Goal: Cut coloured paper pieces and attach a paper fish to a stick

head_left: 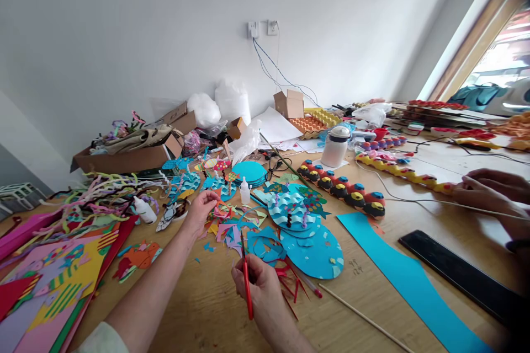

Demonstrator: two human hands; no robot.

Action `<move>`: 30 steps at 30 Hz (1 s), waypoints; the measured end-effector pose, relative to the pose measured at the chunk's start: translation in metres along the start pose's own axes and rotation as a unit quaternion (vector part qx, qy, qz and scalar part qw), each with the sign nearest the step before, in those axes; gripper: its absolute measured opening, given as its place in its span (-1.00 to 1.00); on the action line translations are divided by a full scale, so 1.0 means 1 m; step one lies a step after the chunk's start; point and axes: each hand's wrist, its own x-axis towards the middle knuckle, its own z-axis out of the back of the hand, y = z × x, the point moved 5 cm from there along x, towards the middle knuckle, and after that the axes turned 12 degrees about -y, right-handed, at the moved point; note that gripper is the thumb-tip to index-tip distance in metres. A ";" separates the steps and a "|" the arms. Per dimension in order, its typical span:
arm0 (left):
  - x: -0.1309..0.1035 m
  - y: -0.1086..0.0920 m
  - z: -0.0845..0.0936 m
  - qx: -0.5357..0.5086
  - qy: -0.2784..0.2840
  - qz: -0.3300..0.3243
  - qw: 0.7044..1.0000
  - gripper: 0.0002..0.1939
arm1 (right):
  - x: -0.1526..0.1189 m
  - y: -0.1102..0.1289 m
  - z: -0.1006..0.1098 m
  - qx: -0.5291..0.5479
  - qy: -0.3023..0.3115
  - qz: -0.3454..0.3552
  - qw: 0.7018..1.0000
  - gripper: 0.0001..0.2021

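Observation:
My right hand (267,295) holds a pair of red-handled scissors (248,293), blades pointing away from me. My left hand (202,210) reaches over a pile of colourful paper scraps (232,233), its fingertips pinched together beside orange pieces. What lies between those fingers, if anything, is too small to make out. A small white glue bottle (245,194) stands just right of that hand. Close to my right hand are cut blue paper rings (265,244), a large blue paper disc (318,251) and thin red paper strips (295,289).
Another person's hands (492,190) are at the right, by a yellow egg-carton strip (408,172). A black phone-like slab (455,270), a blue paper strip (393,259) and a thin stick (364,317) lie at right. Coloured sheets (62,287) and pipe cleaners (91,204) cover the left.

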 end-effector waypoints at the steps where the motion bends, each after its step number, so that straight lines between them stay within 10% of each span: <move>1: 0.000 -0.001 0.000 -0.009 -0.009 -0.001 1.000 -0.81 | 0.000 0.000 0.000 -0.003 0.001 0.001 1.000 -0.86; 12: -0.004 -0.003 -0.002 -0.059 -0.033 0.021 0.997 -0.53 | 0.001 -0.001 -0.001 -0.031 0.001 0.019 0.999 -0.88; 30: -0.004 0.000 0.000 -0.119 -0.060 0.041 0.990 -0.70 | 0.001 -0.002 -0.004 -0.046 0.018 0.037 0.998 -0.92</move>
